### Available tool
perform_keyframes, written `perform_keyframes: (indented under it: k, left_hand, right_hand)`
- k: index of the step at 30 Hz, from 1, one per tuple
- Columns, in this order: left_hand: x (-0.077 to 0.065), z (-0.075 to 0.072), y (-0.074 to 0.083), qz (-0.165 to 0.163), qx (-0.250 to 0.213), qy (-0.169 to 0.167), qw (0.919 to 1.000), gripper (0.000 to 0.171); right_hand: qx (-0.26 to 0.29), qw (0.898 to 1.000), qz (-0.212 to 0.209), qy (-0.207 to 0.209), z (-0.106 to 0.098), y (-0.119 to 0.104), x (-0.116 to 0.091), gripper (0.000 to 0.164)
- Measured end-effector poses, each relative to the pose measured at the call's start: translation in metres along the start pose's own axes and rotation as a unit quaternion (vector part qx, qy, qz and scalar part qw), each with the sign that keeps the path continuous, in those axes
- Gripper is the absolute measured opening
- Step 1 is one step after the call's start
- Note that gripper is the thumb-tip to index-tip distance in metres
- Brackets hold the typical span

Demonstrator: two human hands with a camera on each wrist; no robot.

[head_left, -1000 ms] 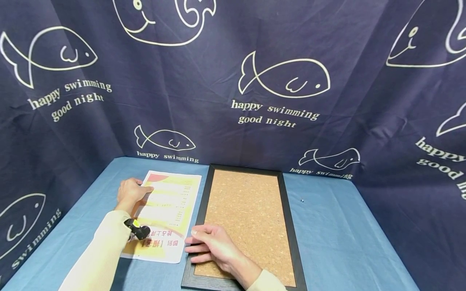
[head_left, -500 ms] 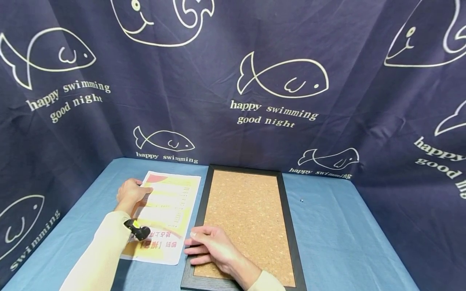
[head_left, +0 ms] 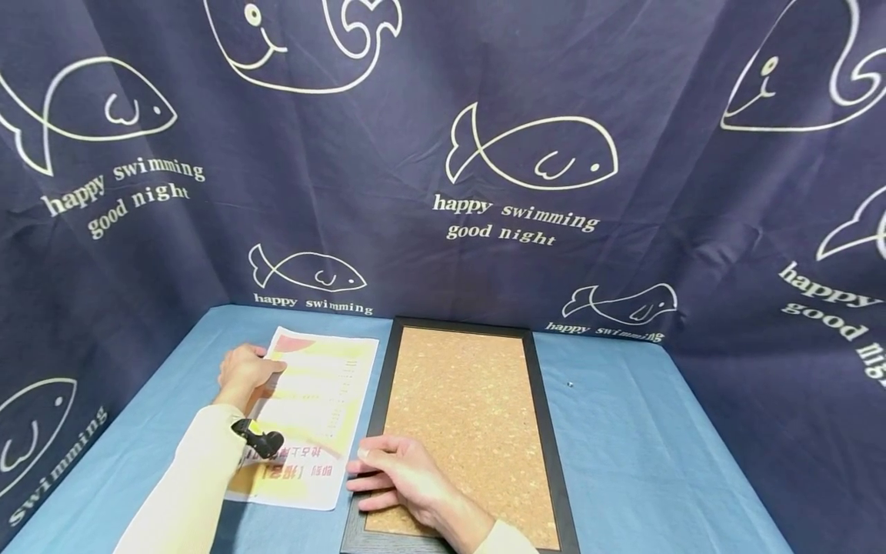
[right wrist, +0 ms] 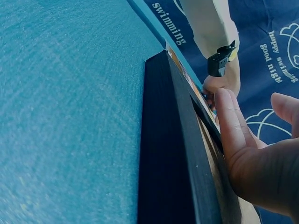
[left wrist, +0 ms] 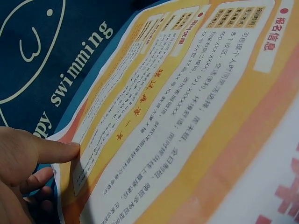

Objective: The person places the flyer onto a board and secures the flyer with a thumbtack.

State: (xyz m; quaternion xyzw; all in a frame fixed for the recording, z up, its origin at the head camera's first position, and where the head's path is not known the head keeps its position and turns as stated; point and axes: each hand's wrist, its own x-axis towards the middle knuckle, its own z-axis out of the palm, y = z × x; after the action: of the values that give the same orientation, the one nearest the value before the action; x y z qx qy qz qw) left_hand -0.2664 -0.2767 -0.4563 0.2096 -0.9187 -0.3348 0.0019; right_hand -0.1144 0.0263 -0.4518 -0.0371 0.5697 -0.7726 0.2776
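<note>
A printed poster [head_left: 339, 385] in yellow, white and red lies on the blue cloth at the left of the head view. My left hand [head_left: 244, 371] pinches its left edge, thumb [left wrist: 58, 151] on top and fingers partly hidden beneath the sheet. Right of the poster is a cork board [head_left: 471, 415] in a black frame [head_left: 547, 431]. My right hand [head_left: 408, 473] is over the board's near left corner, its fingers loosely extended toward the poster and holding nothing. In the right wrist view, those fingers [right wrist: 229, 121] overlap the frame's edge.
A tiny shiny object [head_left: 570, 383] lies on the blue cloth [head_left: 637, 446] right of the board. Dark blue curtains [head_left: 401, 154] with white fish drawings stand behind and at both sides. A small black camera [head_left: 259, 438] sits on the left wrist.
The head view has shifted slightly, moving everything a little left in the picture. Both hands, the poster and the board keep their places relative to one another.
</note>
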Motion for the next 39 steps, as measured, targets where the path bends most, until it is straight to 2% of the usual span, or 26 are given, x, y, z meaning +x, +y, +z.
perform_keyframes:
  k: [11, 15, 19, 23, 26, 31, 34, 39]
  left_hand:
    - [0.002, 0.002, -0.001, -0.005, -0.005, 0.002, 1.0000, 0.064]
    - [0.003, 0.000, -0.005, 0.017, 0.015, -0.001, 0.9998, 0.058]
    - [0.003, -0.003, -0.008, 0.045, 0.038, 0.008, 0.9982, 0.053]
    - [0.001, -0.008, -0.009, 0.069, 0.037, 0.014, 0.9968, 0.040]
    - [0.000, -0.016, -0.009, 0.095, 0.021, 0.014, 0.9952, 0.031]
    - [0.000, -0.029, -0.013, 0.135, -0.015, 0.013, 0.9907, 0.030]
    - [0.001, -0.033, -0.017, 0.137, -0.044, 0.007, 0.9895, 0.030]
    - [0.001, -0.038, -0.024, 0.112, -0.097, -0.028, 0.9886, 0.033]
  right_hand:
    - [-0.002, 1.000, 0.008, -0.001, 0.000, 0.003, 0.001, 0.042]
    - [0.000, 1.000, 0.006, -0.007, 0.000, 0.003, 0.001, 0.042]
    - [0.003, 1.000, 0.004, -0.011, -0.001, 0.003, 0.000, 0.041]
    - [0.004, 1.000, 0.002, -0.010, -0.003, 0.003, -0.001, 0.040]
    - [0.003, 1.000, 0.002, -0.012, -0.004, 0.003, -0.001, 0.041]
    - [0.000, 1.000, 0.002, -0.015, -0.005, 0.002, -0.004, 0.041]
    - [-0.001, 1.000, 0.003, -0.016, -0.005, 0.001, -0.005, 0.041]
    - [0.000, 1.000, 0.003, -0.016, -0.007, 0.001, -0.006, 0.040]
